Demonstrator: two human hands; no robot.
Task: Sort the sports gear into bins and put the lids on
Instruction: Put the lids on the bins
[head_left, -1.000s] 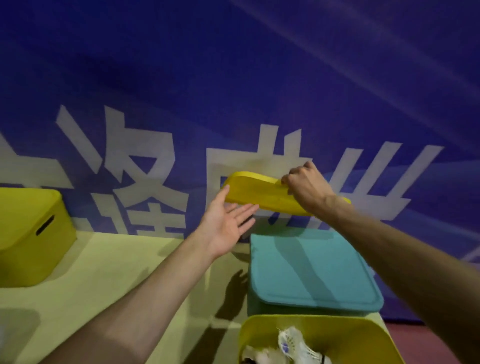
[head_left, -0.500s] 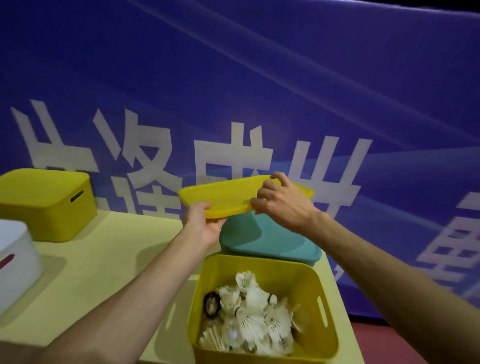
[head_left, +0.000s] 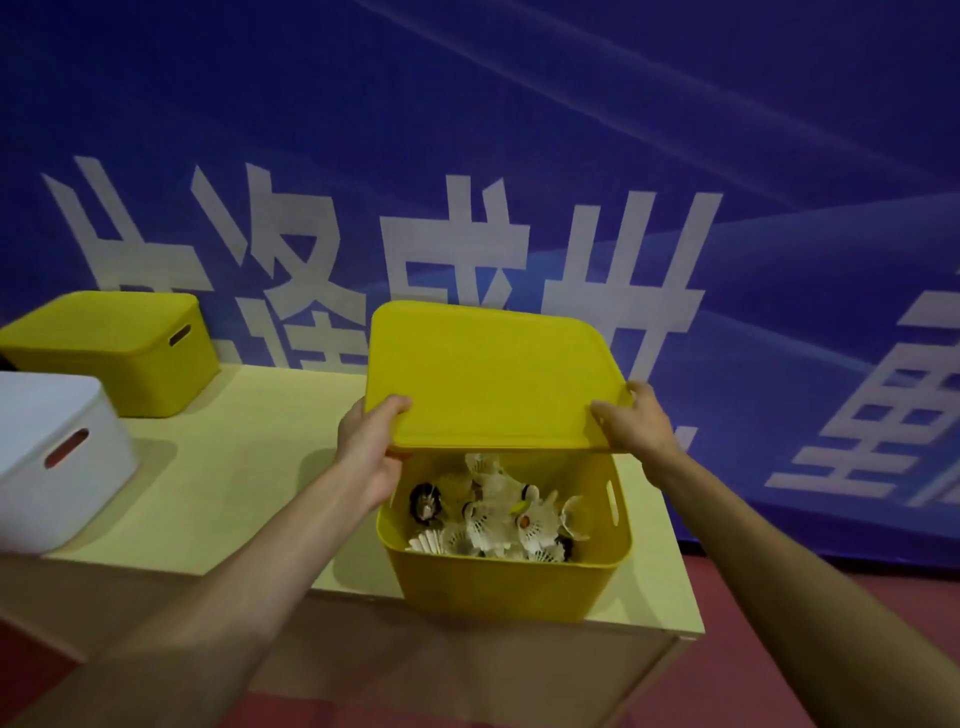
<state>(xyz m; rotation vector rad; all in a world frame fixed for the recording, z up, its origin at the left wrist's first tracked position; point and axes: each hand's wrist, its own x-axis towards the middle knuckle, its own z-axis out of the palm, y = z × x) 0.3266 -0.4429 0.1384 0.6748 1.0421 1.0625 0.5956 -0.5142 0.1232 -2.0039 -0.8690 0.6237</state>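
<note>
Nearest thing is the open yellow bin (head_left: 509, 582) at the near right corner of the worktop (head_left: 249, 467), and it's got a pile of shuttlecocks (head_left: 488, 519) in it, so the sorting for this one looks done to me. The lid (head_left: 493, 374) is not on yet. It's held in the air just above the far side of the bin, tilted with its top toward the camera. The left hand (head_left: 369, 447) has its near left corner and the right hand (head_left: 636, 426) its near right corner, fingers (head_left: 392, 405) clamped on the edge with thumbs on top.

Off to the left, a white bin (head_left: 47, 467) already has its lid on. Further back on the left, a second yellow bin (head_left: 114, 353) is closed too. Behind it all hangs a blue banner (head_left: 519, 156).

My guess: what's left is dropping this lid flat and pressing it onto the rim. Can't tell if anything behind the lid needs doing.
</note>
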